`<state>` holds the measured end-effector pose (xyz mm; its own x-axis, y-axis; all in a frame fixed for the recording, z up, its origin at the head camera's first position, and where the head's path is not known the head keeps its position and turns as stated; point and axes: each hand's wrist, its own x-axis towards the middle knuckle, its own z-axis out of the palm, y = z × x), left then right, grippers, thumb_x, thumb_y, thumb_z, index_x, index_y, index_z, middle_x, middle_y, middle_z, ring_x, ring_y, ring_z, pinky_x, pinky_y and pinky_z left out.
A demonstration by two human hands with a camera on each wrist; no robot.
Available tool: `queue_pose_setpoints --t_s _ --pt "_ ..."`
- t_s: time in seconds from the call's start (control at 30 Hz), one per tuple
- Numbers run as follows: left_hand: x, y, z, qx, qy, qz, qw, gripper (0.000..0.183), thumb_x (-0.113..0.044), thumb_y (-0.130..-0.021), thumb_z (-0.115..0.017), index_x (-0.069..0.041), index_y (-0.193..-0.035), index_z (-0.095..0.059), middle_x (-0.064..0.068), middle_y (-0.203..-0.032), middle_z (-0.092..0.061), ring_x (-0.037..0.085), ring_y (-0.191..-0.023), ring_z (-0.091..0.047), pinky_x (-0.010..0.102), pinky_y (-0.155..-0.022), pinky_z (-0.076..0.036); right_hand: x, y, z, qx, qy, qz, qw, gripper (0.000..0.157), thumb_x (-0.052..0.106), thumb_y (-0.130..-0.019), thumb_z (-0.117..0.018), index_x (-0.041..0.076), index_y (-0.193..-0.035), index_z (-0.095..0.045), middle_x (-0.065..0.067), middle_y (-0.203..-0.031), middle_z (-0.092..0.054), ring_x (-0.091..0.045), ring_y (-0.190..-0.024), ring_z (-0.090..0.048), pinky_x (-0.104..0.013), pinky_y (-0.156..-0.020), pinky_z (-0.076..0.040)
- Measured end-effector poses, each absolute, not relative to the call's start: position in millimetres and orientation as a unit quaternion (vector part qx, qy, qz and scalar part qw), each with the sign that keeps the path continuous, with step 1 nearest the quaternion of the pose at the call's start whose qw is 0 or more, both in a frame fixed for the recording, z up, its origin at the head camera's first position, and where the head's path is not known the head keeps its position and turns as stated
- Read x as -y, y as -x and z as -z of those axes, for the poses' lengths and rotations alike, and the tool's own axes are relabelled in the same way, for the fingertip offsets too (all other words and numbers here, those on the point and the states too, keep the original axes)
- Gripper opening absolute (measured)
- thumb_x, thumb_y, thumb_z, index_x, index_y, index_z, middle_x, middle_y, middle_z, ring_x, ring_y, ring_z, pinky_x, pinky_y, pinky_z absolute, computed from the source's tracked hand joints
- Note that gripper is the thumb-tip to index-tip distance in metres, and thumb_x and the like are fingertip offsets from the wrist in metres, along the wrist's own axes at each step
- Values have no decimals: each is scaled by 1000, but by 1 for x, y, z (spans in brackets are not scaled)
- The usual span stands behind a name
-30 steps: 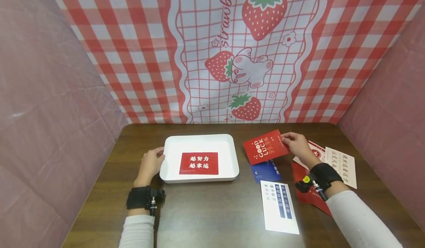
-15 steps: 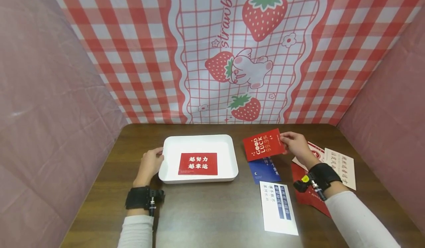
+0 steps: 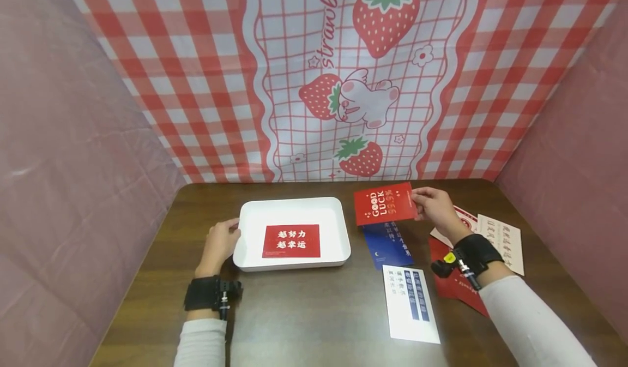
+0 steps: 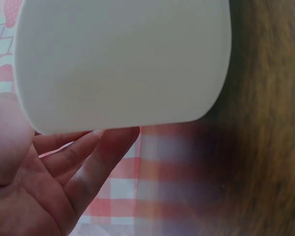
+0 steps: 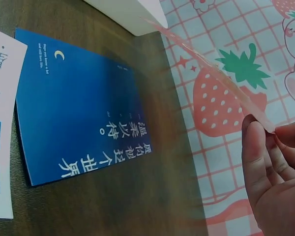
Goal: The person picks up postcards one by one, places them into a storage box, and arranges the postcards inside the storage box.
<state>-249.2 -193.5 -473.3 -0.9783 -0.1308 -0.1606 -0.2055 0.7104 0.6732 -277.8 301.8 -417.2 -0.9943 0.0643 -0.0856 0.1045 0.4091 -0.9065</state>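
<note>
My left hand (image 3: 221, 242) holds the left end of a white tray (image 3: 294, 266), its fingers partly hidden behind the tray wall in the left wrist view. Inside the tray lies a red card (image 3: 291, 241) with white Chinese characters. My right hand (image 3: 436, 210) pinches the right edge of a red "GOOD LUCK" card (image 3: 385, 203) between thumb and fingers. In the right wrist view that card appears nearly edge-on, raised off the table. Below it in the head view, a blue card (image 3: 390, 250) with a moon lies flat, its upper part covered from sight.
A white card with blue blocks (image 3: 411, 304) lies nearer the front. Around my right wrist are a cream card (image 3: 500, 241), a red-and-white card (image 3: 466, 220) and red cards (image 3: 444, 280), partly overlapping. A checked strawberry cloth (image 3: 211, 83) hangs behind the wooden table (image 3: 294, 323).
My right hand has moved the red "GOOD LUCK" card slightly up and away, showing more of the blue card. The left hand stays at the tray.
</note>
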Motion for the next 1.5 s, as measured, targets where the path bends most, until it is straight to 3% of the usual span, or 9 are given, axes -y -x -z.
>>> queue_pose_setpoints --t_s 0.5,1.03,1.5 --pt "194 249 474 -927 86 -361 49 43 -14 -99 -51 -3 -141 -50 23 -134 -58 32 -107 -57 44 -88 -50 -290 278 402 -823 -60 564 30 42 18 -101 -48 -10 -132 -46 8 -76 -56 -4 -65 -55 -23 -61 -56" --pt "194 249 473 -926 88 -364 45 42 -14 -100 -50 -3 -140 -51 22 -134 -58 33 -113 -58 49 -97 -49 -277 277 394 -796 -78 597 52 45 21 -100 -53 -7 -134 -46 7 -83 -57 -6 -70 -56 -20 -65 -55" --pt "195 249 475 -925 80 -370 32 44 -12 -99 -50 -3 -142 -49 21 -133 -59 33 -113 -58 49 -96 -49 -268 280 387 -774 -67 626 67 42 17 -98 -55 -9 -130 -47 10 -74 -61 -5 -65 -60 -21 -64 -56"
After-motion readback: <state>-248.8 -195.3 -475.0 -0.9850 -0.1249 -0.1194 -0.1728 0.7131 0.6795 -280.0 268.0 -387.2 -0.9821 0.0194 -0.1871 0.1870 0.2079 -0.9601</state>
